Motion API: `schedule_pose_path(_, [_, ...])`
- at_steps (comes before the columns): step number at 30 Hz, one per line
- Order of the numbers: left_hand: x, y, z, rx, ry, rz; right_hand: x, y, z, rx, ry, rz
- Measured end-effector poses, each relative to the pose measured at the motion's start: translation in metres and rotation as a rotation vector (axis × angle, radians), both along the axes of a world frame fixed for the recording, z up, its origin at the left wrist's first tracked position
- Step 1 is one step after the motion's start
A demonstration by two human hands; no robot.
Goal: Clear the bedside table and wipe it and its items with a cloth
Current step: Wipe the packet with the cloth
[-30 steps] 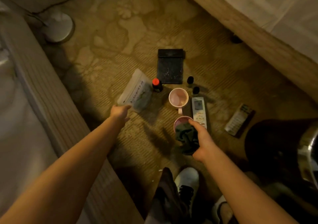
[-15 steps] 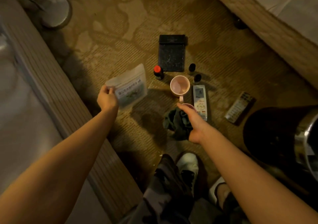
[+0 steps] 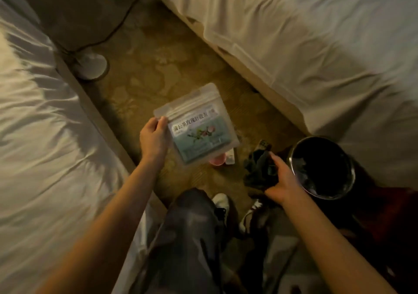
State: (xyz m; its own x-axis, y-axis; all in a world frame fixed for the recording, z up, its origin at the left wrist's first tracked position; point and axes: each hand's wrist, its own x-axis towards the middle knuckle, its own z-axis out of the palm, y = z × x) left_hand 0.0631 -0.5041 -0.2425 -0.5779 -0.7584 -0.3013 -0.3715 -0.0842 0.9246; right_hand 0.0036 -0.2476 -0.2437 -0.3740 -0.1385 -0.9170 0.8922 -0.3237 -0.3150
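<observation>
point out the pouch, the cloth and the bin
pouch [image 3: 199,128], head view, on its printed label
cloth [image 3: 257,169], head view, on the bunched dark fabric left of the right hand
bin [image 3: 291,158], head view, on its metal rim, left side

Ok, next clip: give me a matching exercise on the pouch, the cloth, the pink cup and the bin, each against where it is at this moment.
Things:
1. pouch
2. dark cloth
3. pink cup
4. bin

Places:
A. on the carpet, mostly hidden behind the pouch
B. standing on the floor just beyond the right hand
C. held up off the floor by its edge in the left hand
D. bunched in the right hand

Pairs: 1-C, 2-D, 3-A, 4-B
</observation>
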Motion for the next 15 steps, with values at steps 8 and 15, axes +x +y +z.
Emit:
schedule_pose_path(8, [0.067,0.098,0.104,0.236,0.273,-0.130,0.102,0.083,0.140,0.076,0.487,-0.242])
schedule_pose_path(15, [0.149,0.166,0.106,0.328,0.124,-0.330,0.181,0.099,0.166,0.885,1.196,-0.110])
